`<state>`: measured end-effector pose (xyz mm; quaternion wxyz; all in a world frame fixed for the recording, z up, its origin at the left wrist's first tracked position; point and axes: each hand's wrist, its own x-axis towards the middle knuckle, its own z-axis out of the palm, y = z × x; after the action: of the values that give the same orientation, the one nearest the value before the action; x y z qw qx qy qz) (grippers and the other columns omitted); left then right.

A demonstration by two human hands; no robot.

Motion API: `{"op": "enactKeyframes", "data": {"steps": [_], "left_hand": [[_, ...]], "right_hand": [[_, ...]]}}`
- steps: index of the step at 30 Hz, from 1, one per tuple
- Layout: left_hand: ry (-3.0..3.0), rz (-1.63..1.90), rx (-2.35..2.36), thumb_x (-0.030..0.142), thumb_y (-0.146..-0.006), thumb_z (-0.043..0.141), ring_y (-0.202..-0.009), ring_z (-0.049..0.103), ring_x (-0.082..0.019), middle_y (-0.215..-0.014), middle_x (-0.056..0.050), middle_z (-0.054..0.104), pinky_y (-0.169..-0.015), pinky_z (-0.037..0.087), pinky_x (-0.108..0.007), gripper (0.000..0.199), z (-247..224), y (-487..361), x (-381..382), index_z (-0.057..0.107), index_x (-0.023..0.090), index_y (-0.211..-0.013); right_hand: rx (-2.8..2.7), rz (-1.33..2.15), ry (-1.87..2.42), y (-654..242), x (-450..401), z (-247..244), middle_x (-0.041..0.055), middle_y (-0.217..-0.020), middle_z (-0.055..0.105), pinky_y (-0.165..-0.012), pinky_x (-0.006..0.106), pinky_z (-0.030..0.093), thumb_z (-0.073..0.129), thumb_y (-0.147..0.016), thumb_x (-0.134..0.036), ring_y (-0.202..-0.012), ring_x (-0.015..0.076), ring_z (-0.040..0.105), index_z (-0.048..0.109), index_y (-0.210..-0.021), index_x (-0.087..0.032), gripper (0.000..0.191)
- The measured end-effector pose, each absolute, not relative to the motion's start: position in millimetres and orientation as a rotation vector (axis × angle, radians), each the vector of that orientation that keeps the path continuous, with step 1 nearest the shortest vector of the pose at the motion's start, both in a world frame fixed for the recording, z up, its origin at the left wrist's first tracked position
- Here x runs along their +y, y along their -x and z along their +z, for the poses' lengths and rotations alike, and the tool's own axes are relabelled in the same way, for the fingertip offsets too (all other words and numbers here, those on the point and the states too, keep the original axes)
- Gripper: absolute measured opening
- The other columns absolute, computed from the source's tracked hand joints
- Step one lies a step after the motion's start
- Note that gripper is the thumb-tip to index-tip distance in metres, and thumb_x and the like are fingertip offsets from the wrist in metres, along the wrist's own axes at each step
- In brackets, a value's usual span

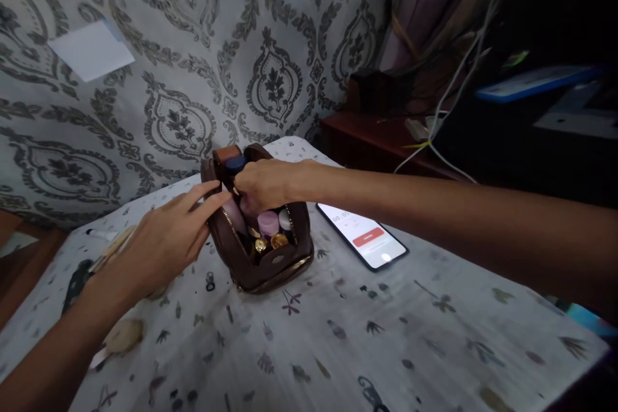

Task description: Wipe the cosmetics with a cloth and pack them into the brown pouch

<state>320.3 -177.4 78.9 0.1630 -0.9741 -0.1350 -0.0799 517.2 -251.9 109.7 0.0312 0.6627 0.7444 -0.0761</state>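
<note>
A brown zip-up cosmetic bag (302, 232) stands unzipped on the patterned cloth. My left hand (176, 228) holds its left rim, with the fingertips over the zipped edge. My right hand (265, 183) is down inside the bag, its fingers curled; whatever they grasp is hidden. Next to those fingers is a dark blue round lid (236, 164). Nearer me in the bag sit a pink-lidded jar (268, 223), a white cap (284, 219) and two shiny gold caps, one on the left (261, 244) and one on the right (279, 241).
A lit phone (369, 241) lies right of the bag, under my right forearm. Left of my left arm are brushes (113, 250), a dark object (77, 283) and a round beige item (124, 336). White cables (437, 119) hang at the right near a reddish-brown surface (357, 135).
</note>
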Motion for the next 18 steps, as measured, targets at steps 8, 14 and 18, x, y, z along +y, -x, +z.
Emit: {"op": "enactKeyframes", "data": {"steps": [8,14,18], "left_hand": [[2.784,-0.16,-0.433,0.02,-0.092,0.036,-0.109,0.065,-0.028,-0.149,-0.009,0.045,-0.083,0.056,-0.039,0.05,79.9,-321.0,-178.0,0.042,0.026,-0.141],[2.939,-0.263,-0.448,0.019,-0.092,0.035,-0.127,0.054,-0.028,-0.151,-0.009,0.044,-0.099,0.05,-0.042,0.05,80.6,-320.7,-178.2,0.039,0.023,-0.142],[2.959,-0.527,-0.749,0.023,-0.091,0.039,-0.106,0.065,-0.025,-0.143,-0.011,0.052,-0.091,0.053,-0.043,0.054,69.2,-313.0,-186.5,0.035,0.023,-0.145]], "right_hand": [[2.763,-0.267,-1.897,-522.2,-277.5,100.8,0.0038,-0.066,0.062,-0.06,0.027,0.04,0.053,-0.086,-0.01,-0.059,0.0133,0.054,0.068,-0.077,-0.012,0.018],[2.933,-0.392,-1.517,-521.1,-273.1,89.1,0.0024,-0.075,0.063,-0.068,0.028,0.038,0.049,-0.089,-0.004,-0.068,0.0132,0.05,0.064,-0.073,-0.014,0.023],[2.775,-0.668,-1.511,-519.1,-258.6,88.4,-0.0005,-0.07,0.063,-0.067,0.027,0.039,0.052,-0.079,0.004,-0.069,0.0141,0.053,0.067,-0.074,-0.015,0.025]]}}
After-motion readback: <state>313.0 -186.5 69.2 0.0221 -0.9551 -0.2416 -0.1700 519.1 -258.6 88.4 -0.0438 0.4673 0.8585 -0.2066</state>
